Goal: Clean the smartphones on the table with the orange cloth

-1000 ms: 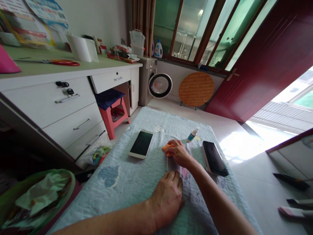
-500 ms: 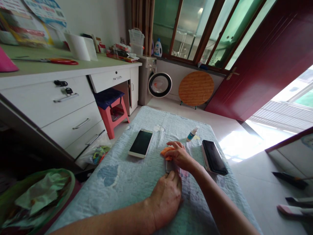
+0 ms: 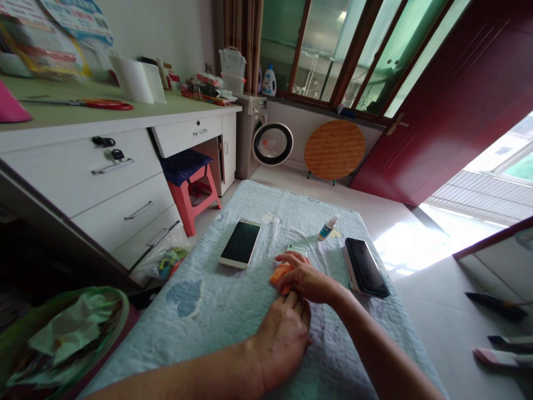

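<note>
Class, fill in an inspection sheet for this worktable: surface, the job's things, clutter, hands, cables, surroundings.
Surface: pale blue quilted cover, lying flat.
Job's things: orange cloth on a phone that is mostly hidden under the hands; only its far end shows.
Clutter: white phone, black phone, small spray bottle.
Hands: right hand grips the orange cloth and holds it down; left hand lies flat just behind it.
Cables: nothing seen.
Surroundings: desk with drawers, scissors on it, red stool, washing machine, red door.
</note>
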Motion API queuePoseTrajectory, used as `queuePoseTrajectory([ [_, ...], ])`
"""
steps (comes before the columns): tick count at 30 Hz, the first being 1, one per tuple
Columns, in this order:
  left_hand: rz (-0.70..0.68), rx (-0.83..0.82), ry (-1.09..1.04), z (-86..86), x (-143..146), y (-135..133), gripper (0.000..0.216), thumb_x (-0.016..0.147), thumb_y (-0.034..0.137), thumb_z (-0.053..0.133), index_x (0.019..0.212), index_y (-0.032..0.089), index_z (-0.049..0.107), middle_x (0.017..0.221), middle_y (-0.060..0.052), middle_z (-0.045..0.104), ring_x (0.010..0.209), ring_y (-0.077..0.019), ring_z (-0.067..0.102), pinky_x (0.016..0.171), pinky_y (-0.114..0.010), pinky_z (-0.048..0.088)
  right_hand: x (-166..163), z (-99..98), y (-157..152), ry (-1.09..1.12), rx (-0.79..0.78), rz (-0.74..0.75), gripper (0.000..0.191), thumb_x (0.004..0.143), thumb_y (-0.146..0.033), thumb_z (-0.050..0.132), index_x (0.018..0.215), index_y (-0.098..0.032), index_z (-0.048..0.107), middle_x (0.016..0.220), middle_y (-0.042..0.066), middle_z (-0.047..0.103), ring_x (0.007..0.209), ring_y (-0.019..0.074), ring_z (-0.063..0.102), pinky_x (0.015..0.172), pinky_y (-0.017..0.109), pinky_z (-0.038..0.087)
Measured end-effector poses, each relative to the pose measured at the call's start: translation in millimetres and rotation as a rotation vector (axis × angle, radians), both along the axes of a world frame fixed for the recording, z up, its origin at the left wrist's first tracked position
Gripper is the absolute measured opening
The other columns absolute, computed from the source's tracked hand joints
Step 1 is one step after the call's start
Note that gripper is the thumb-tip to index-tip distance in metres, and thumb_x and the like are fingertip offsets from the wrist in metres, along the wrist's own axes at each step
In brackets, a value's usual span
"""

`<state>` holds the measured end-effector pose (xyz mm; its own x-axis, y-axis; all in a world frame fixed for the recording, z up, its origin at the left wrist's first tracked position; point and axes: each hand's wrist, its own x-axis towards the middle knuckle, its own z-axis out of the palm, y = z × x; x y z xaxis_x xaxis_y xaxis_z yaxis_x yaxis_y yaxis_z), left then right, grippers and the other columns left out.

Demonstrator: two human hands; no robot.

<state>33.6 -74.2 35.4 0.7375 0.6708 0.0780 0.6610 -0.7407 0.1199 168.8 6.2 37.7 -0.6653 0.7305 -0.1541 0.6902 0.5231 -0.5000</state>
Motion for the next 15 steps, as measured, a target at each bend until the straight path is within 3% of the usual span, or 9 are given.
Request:
queuePoseTrajectory([
  [8, 0.004, -0.001, -0.04, -4.2, 0, -3, 0.043, 0.09, 0.034, 0.052, 0.123, 0.006, 0.056, 0.124, -0.017, 0.06, 0.11, -0.0295, 0.054, 0.087, -0.039, 0.048, 5, -13.4, 31, -0.015, 0.188, -0.138, 0.027, 0.084, -0.014, 0.058, 0.091, -0.033, 0.076, 0.14, 0.0, 0.045, 0.133, 0.0257, 0.028, 0.109, 0.048, 0.021],
  [15, 0.006, 0.006, -0.042, -6.6, 0, -4, 0.05, 0.09, 0.038, 0.053, 0.126, 0.004, 0.053, 0.129, -0.02, 0.056, 0.108, -0.03, 0.053, 0.086, -0.04, 0.045, 8, -20.0, 66, 0.002, 0.235, -0.275, 0.025, 0.085, -0.014, 0.055, 0.087, -0.029, 0.076, 0.137, 0.003, 0.048, 0.129, 0.0272, 0.032, 0.104, 0.048, 0.027],
])
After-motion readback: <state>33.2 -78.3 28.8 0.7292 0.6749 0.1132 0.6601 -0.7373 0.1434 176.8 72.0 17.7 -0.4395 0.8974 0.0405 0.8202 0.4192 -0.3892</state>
